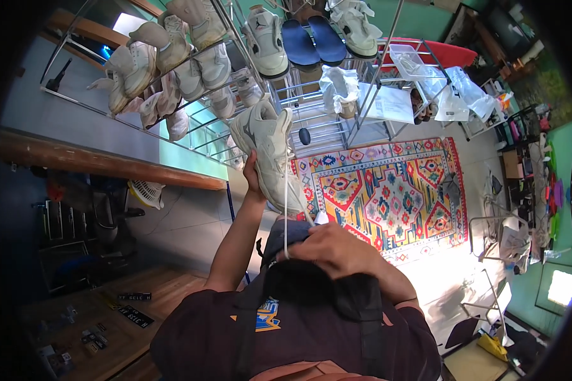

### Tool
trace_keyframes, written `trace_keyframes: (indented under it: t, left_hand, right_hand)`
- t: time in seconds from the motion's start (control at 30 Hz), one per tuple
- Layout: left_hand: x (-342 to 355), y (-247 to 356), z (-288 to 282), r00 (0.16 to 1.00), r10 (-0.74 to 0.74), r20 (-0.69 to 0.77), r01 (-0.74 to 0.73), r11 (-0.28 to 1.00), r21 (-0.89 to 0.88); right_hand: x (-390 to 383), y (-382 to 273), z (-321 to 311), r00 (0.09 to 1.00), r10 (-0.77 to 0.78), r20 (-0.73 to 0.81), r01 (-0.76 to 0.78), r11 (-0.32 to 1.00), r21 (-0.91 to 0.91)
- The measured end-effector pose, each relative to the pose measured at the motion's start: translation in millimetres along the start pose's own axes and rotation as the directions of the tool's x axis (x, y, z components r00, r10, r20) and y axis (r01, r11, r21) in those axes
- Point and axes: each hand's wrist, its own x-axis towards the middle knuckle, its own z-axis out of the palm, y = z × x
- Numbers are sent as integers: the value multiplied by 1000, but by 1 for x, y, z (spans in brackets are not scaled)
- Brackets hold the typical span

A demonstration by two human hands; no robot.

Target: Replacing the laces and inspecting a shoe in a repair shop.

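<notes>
This looks like a home, with a colourful patterned rug (387, 197) beside a metal shoe rack (327, 128).

Your left hand (253, 176): most fingers hidden behind the sneaker (267, 155). Lace (286, 216) disappears at your right hand (330, 247), fingertips blurred. Shoe rack (329, 132) cut off above you. Small packets (95, 338) on the wooden bench (172, 293): unreadable.

The shoe (268, 149) looks matt — the rack (329, 131), glossy metal.
</notes>
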Motion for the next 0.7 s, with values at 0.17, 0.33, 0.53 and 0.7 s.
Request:
trace_keyframes:
  t: [0.17, 0.33, 0.53, 0.7]
  left_hand:
    - [-3, 3, -4, 998, 33, 60, -33, 999, 0]
    - [-8, 1, 16, 999, -15, 36, 18, 995, -94]
    - [-14, -5, 23, 981, -155, 114, 152, 988, 35]
    - [-21, -11, 35, 986, -154, 64, 146, 983, 109]
  right_hand:
    - [6, 17, -1, 887, -420, 193, 402, 907, 125]
    - [3, 38, -24, 985, -88, -145, 98, 993, 62]
    - [47, 93, -21, 737, 127, -664, -140, 990, 34]
    - [57, 109, -7, 658, 176, -733, -166, 982, 87]
